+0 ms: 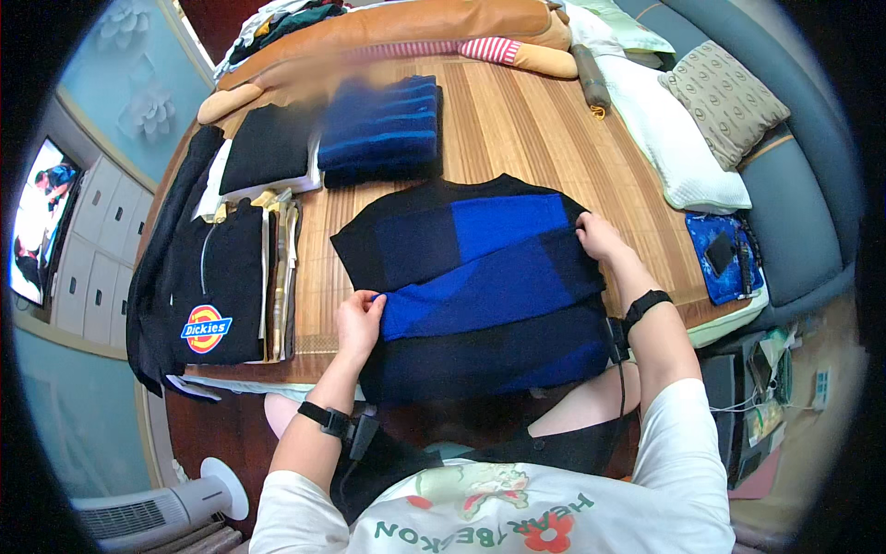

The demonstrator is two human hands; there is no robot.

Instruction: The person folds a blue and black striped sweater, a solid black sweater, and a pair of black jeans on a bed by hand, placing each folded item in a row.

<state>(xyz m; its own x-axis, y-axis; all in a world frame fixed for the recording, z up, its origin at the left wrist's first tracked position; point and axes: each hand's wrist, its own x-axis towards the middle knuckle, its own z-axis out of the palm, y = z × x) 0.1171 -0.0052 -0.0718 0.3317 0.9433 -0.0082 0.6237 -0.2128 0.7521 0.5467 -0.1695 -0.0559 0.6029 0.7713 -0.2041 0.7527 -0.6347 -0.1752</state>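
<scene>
A black and blue knit sweater lies spread on the wood-toned bed mat before me, with one section lying slantwise across its middle. My left hand pinches its blue edge at the left between thumb and fingers. At the right edge my right hand grips the dark part of the knit. Behind the sweater sits a folded stack of navy and blue striped knitwear. Further left are a folded black garment on white cloth and a pile of folded clothes topped by a black Dickies garment.
A long brown plush toy lies across the far side. White bedding, a patterned cushion and a blue pouch with a dark phone-like object are at the right. A white fan stands on the floor at lower left.
</scene>
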